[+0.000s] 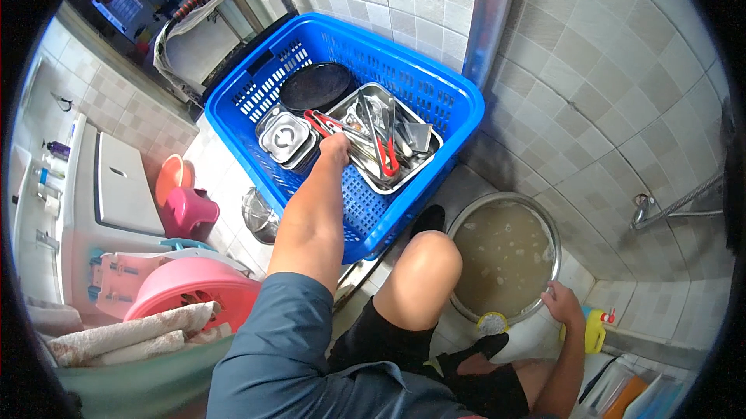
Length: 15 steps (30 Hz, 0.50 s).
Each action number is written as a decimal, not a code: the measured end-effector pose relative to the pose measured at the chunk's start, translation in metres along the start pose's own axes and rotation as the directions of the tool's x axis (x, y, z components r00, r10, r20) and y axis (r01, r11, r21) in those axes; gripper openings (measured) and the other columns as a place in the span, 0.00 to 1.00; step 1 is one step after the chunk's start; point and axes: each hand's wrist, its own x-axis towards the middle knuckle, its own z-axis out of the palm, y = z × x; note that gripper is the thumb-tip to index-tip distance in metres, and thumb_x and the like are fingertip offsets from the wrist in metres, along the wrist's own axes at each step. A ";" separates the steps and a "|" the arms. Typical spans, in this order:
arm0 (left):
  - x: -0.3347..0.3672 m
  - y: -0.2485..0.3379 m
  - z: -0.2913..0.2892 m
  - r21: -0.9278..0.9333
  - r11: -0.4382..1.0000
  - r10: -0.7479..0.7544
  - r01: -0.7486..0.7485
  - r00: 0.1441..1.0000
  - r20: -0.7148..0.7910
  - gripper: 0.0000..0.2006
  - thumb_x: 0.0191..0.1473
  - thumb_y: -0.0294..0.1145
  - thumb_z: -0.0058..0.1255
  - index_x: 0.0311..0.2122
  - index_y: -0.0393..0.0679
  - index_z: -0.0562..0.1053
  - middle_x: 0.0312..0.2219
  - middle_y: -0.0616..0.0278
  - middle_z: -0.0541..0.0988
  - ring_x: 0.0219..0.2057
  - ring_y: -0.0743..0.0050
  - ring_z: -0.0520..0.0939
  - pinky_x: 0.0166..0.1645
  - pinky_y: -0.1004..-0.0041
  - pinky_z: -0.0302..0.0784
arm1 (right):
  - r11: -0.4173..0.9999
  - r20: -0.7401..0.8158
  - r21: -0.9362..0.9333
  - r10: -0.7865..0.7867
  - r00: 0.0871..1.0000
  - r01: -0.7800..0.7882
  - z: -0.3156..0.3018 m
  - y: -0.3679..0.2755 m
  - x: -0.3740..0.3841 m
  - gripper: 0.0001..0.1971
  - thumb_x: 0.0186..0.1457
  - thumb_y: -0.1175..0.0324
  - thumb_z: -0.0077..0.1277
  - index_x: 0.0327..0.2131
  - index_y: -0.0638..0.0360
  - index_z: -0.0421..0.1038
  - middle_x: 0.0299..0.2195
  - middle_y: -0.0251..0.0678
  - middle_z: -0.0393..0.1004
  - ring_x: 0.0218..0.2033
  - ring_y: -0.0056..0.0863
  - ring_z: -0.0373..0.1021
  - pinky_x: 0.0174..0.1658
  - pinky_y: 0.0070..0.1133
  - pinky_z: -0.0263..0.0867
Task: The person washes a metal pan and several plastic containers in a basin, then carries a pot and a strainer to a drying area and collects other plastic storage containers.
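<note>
My left hand (pixel 336 148) reaches into a big blue plastic basket (pixel 412 65) and is closed at the near left edge of a metal tray (pixel 391 187). What its fingers grip is hidden. The tray holds a heap of metal utensils, among them tongs with red grips (pixel 386 156). Beside that hand, square metal lids (pixel 285 137) are stacked, and a black oval pan (pixel 316 87) lies behind them. At the right, my right hand (pixel 564 304) is closed by the rim of a round metal basin (pixel 556 252) of cloudy water. Something small shows at its fingertips.
A wire strainer (pixel 260 215) lies on the floor left of the basket. Pink tubs (pixel 190 288) and a pink stool (pixel 192 213) stand at the left. A yellow bottle (pixel 594 332) is near my right hand. A shower hose (pixel 684 201) hangs on the right wall.
</note>
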 end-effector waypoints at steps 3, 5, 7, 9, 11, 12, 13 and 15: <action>0.006 0.005 0.001 -0.050 0.999 -0.015 0.016 1.000 0.010 0.22 0.49 0.21 0.46 0.52 0.30 0.71 0.45 0.46 0.79 0.41 0.50 0.81 0.45 0.62 0.77 | 1.000 -0.022 0.015 -0.006 1.000 0.006 -0.002 -0.004 -0.004 0.23 0.54 0.60 0.54 0.49 0.66 0.70 0.36 0.54 0.77 0.38 0.50 0.75 0.43 0.37 0.70; 0.007 0.016 -0.004 -0.118 0.989 -0.089 0.092 0.995 0.034 0.22 0.49 0.21 0.47 0.52 0.32 0.71 0.45 0.47 0.79 0.40 0.51 0.81 0.45 0.62 0.77 | 0.999 -0.034 0.028 -0.017 0.999 0.018 -0.004 -0.008 -0.006 0.23 0.54 0.60 0.54 0.49 0.67 0.70 0.35 0.54 0.77 0.38 0.50 0.75 0.43 0.36 0.70; 0.011 0.027 -0.014 -0.133 0.990 -0.037 0.039 0.999 0.020 0.22 0.47 0.20 0.47 0.51 0.32 0.71 0.45 0.47 0.78 0.40 0.51 0.81 0.44 0.62 0.78 | 0.999 -0.017 0.033 -0.009 1.000 0.010 -0.007 -0.017 -0.005 0.23 0.54 0.60 0.54 0.48 0.67 0.71 0.35 0.54 0.77 0.38 0.49 0.75 0.43 0.36 0.69; -0.002 0.028 -0.003 -0.146 0.989 0.039 -0.028 0.996 0.075 0.22 0.45 0.16 0.47 0.50 0.29 0.71 0.45 0.45 0.77 0.40 0.49 0.81 0.44 0.59 0.78 | 0.999 -0.041 0.031 0.025 0.999 -0.024 -0.005 -0.011 -0.012 0.23 0.54 0.59 0.54 0.48 0.66 0.71 0.35 0.53 0.77 0.38 0.49 0.75 0.43 0.36 0.69; -0.011 0.035 0.000 -0.224 0.973 0.082 -0.050 0.987 0.138 0.23 0.42 0.10 0.44 0.48 0.24 0.70 0.45 0.41 0.76 0.41 0.44 0.80 0.43 0.54 0.79 | 0.999 -0.068 0.030 0.047 0.997 -0.045 -0.006 -0.008 -0.021 0.23 0.54 0.59 0.54 0.48 0.66 0.71 0.35 0.53 0.78 0.38 0.49 0.75 0.43 0.36 0.69; -0.004 0.049 -0.014 -0.192 0.978 0.104 -0.080 0.988 0.118 0.24 0.41 0.10 0.44 0.49 0.23 0.70 0.45 0.40 0.76 0.41 0.42 0.80 0.43 0.54 0.79 | 1.000 -0.082 0.020 0.018 0.996 -0.017 -0.007 -0.013 -0.019 0.23 0.54 0.59 0.54 0.48 0.66 0.71 0.35 0.53 0.78 0.38 0.49 0.75 0.43 0.36 0.69; 0.002 0.062 -0.031 -0.178 0.978 0.133 -0.108 0.982 0.134 0.24 0.41 0.09 0.45 0.50 0.22 0.69 0.45 0.40 0.76 0.42 0.42 0.80 0.44 0.54 0.79 | 1.000 -0.097 0.009 -0.012 0.995 0.013 -0.009 -0.017 -0.018 0.23 0.54 0.59 0.54 0.48 0.65 0.71 0.35 0.53 0.78 0.38 0.49 0.75 0.43 0.36 0.69; -0.014 0.082 -0.035 -0.138 0.986 0.120 -0.095 0.975 0.188 0.24 0.43 0.09 0.46 0.50 0.21 0.68 0.46 0.39 0.75 0.44 0.42 0.80 0.47 0.53 0.78 | 1.000 -0.084 0.020 0.007 0.996 -0.006 -0.013 -0.024 -0.026 0.23 0.54 0.59 0.54 0.48 0.66 0.71 0.36 0.53 0.78 0.39 0.49 0.75 0.44 0.36 0.69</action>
